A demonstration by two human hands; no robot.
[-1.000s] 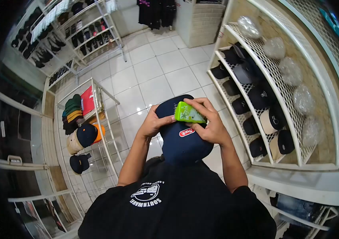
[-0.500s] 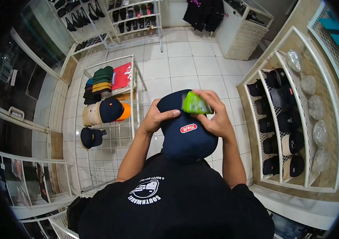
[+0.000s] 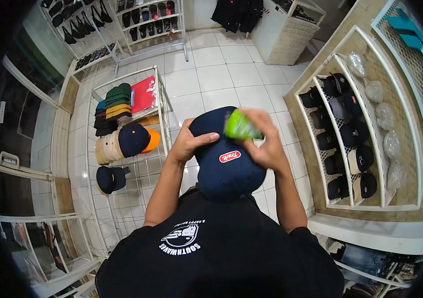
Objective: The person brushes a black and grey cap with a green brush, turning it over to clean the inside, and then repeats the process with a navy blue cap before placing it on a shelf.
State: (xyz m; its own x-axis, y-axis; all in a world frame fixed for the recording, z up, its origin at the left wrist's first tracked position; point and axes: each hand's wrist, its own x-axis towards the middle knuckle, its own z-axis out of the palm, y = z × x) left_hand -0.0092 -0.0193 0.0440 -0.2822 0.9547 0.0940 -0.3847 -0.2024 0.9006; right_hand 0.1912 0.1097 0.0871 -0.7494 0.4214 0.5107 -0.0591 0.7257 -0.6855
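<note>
A navy blue cap (image 3: 229, 175) with a red and white patch is in front of my chest, its brim pointing away from me. My left hand (image 3: 195, 141) is closed on the brim's left side, thumb on top and fingers underneath. In my right hand (image 3: 265, 140) is a bright green hand-sized block (image 3: 240, 125), held against the top right of the brim. Its exact kind is blurred. The right fingers curl over the block while the thumb lies near the cap's crown.
A white wire rack (image 3: 156, 94) at left holds stacked caps (image 3: 118, 102) and a red folded garment (image 3: 143, 95). On the right, a wall shelf (image 3: 316, 146) carries several caps and clear plastic forms (image 3: 385, 116). A white counter (image 3: 291, 37) stands at the back.
My right hand and the green block have shifted slightly left over the brim. The camera view has turned a little, so the surroundings appear shifted left. Both hands keep their hold.
</note>
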